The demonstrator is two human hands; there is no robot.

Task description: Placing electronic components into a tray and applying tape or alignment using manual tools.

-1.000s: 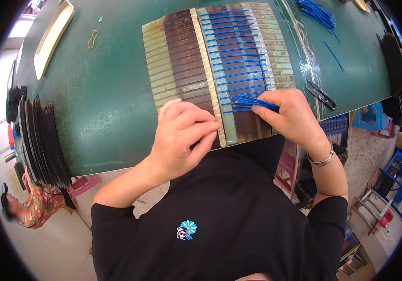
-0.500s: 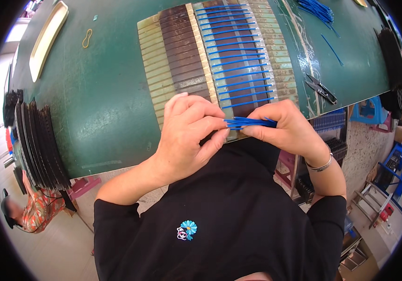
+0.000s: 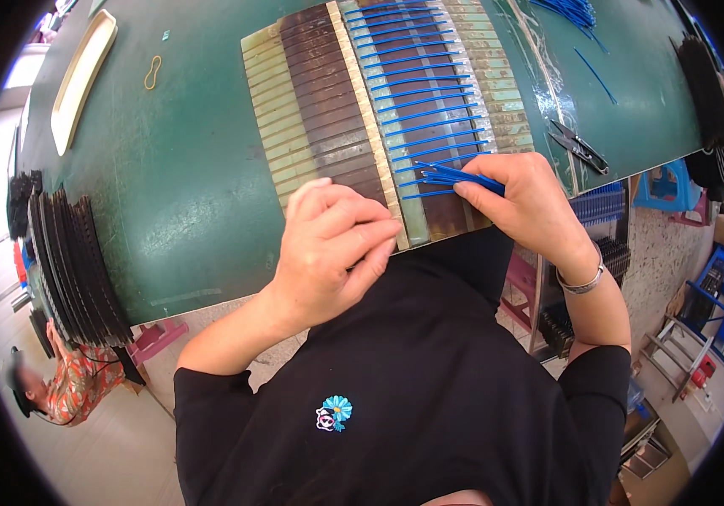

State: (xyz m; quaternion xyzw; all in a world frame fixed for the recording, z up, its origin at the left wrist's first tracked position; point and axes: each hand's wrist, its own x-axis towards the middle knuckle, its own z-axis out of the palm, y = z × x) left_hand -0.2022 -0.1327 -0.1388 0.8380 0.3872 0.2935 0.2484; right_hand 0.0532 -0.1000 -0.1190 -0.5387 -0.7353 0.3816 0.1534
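My right hand is closed round a bundle of thin blue wires. Their loose ends fan out to the left, over the near end of a grooved board. Several single blue wires lie crosswise in the board's grooves, in a spaced row running away from me. Left of the bundle and apart from it, my left hand hovers by the board's near edge. Its thumb and forefinger are drawn together; I cannot make out anything between them.
Black snips lie right of the board, with a loose blue wire and a pile of blue wires beyond. A cream tray and rubber band are at left. Black strips hang over the left edge. Another person sits nearby.
The bundle has left my left hand's fingertips. My right hand has carried it up over the board, its ends spreading, and my left hand has drawn slightly left.
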